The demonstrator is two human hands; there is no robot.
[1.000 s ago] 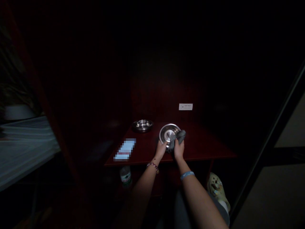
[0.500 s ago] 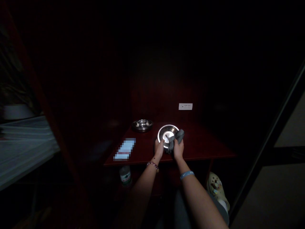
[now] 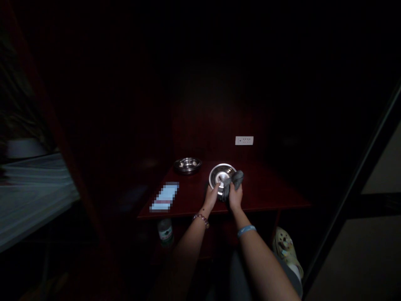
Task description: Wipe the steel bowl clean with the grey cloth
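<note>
- Just below the middle of the frame, a round steel bowl [image 3: 217, 172] is held above the near part of a dark red worktop [image 3: 269, 190], its hollow side showing, its inner wall shiny
- At the bowl's lower left, the left hand [image 3: 211, 196] has its grip closed on the near rim, the thumb laid over the edge toward the inside; the fingers beneath are hidden
- At the bowl's lower right, the right hand [image 3: 235, 196] has its grip closed around a bunched grey cloth [image 3: 238, 177], which touches the bowl's right side and covers part of the rim; whether these fingers also clasp the metal, I cannot tell
- On the left wrist sits a beaded bracelet [image 3: 201, 218], and on the right forearm a light blue wristband [image 3: 246, 230]
- Left of the bowl and farther back on the worktop stand shallow steel dishes [image 3: 188, 170], apparently nested
- Near the worktop's left edge lies a pale blue oblong [image 3: 165, 196], pixelated beyond reading
- Above the worktop, right of centre, a white wall socket [image 3: 244, 140] is set in the dark red panel
- Lower left of centre, below the worktop's front edge, a clear bottle [image 3: 166, 233] with a green and white label stands in shadow
- Toward the lower right shows a pale clog [image 3: 285, 246] decorated with small charms
</note>
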